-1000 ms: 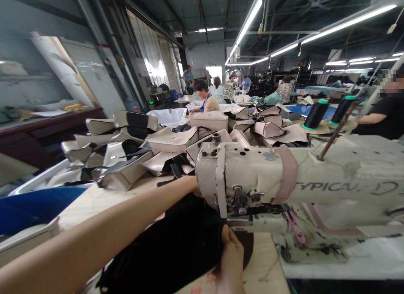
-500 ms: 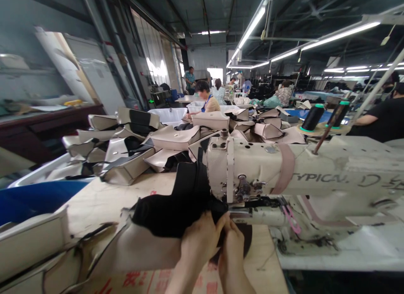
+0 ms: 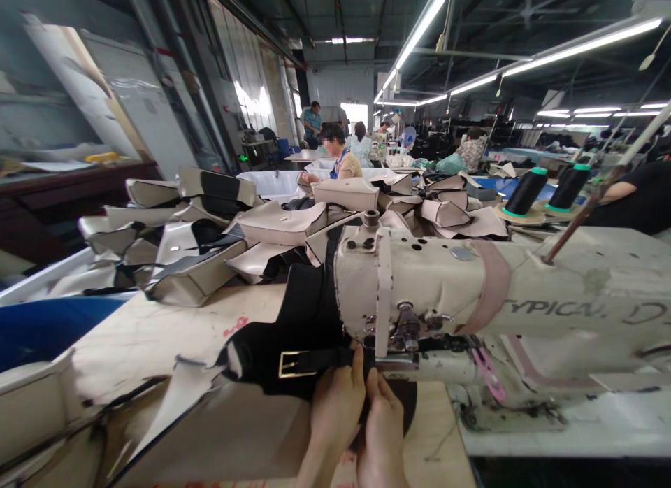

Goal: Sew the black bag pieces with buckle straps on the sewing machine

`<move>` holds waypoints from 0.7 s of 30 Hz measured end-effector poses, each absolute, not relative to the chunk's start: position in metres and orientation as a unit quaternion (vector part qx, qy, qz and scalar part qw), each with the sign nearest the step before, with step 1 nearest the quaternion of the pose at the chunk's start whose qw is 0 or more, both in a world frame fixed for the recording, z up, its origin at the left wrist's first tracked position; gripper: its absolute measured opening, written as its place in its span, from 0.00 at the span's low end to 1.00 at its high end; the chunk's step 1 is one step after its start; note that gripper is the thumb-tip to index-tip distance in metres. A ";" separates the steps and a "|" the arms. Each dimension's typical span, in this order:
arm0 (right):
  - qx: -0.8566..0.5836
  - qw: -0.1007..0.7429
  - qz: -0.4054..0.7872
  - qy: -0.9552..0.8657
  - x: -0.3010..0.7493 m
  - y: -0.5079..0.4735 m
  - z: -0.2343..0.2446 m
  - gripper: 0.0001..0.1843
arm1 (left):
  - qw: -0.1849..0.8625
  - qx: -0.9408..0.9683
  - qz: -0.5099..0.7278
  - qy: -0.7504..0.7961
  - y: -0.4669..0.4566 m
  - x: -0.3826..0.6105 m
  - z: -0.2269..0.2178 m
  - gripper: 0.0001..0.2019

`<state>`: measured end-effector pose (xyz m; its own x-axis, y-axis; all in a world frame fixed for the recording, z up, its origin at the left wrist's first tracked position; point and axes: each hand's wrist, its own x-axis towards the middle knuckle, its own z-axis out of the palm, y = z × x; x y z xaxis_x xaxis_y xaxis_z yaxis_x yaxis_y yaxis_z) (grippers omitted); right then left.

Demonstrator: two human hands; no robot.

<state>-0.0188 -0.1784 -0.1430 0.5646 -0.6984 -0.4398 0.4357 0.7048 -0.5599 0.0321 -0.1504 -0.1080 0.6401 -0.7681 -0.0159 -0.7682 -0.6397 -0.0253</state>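
Note:
An unfinished bag, beige outside with black lining (image 3: 301,303), lies at the end of the sewing machine (image 3: 414,278). Across the lining runs a black strap with a gold rectangular buckle (image 3: 297,364), its far end under the machine head. My left hand (image 3: 338,407) grips the bag's edge and strap, its index finger stretched toward the presser foot area. Close on its right, my right hand (image 3: 382,425) pinches the same edge below the needle area, thumb and fingers together. The needle itself is hidden by the machine head and fingers.
Beige and black bags (image 3: 283,222) are heaped behind the plywood board (image 3: 193,320); more lie at the lower left. Two black thread cones (image 3: 525,192) stand above the machine. A pink clip (image 3: 487,372) hangs beneath its arm. Several people sit or stand beyond.
The gold buckle and strap have come into sight on the lining. My left index finger now points up toward the machine head. The view has shifted slightly.

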 end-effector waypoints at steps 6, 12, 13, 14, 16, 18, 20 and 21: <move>-0.208 0.844 -0.348 0.351 -0.016 -0.178 -0.139 0.30 | -0.015 -0.905 0.024 0.424 -0.153 0.039 -0.105 0.17; -0.215 0.849 -0.349 0.335 -0.017 -0.177 -0.142 0.30 | -0.036 -0.912 0.020 0.408 -0.152 0.037 -0.108 0.17; -0.216 0.848 -0.348 0.337 -0.016 -0.178 -0.142 0.30 | -0.043 -0.913 0.023 0.404 -0.152 0.038 -0.108 0.17; -0.217 0.845 -0.349 0.342 -0.016 -0.178 -0.142 0.30 | -0.049 -0.914 0.027 0.402 -0.153 0.038 -0.109 0.16; -0.218 0.840 -0.354 0.349 -0.015 -0.180 -0.142 0.30 | -0.063 -0.916 0.033 0.395 -0.154 0.039 -0.109 0.16; -0.216 0.841 -0.353 0.348 -0.014 -0.182 -0.142 0.30 | -0.080 -0.920 0.037 0.382 -0.156 0.040 -0.108 0.17; -0.221 0.839 -0.353 0.349 -0.013 -0.183 -0.142 0.29 | -0.090 -0.921 0.039 0.378 -0.157 0.040 -0.107 0.18; -0.225 0.838 -0.355 0.349 -0.013 -0.183 -0.142 0.29 | -0.092 -0.920 0.039 0.378 -0.158 0.040 -0.106 0.18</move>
<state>-0.0134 -0.1827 -0.1420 0.5042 -0.7520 -0.4246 0.4379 0.6464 -0.6248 0.0399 -0.1579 -0.1059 0.7106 -0.7036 -0.0025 -0.6891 -0.6967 0.1995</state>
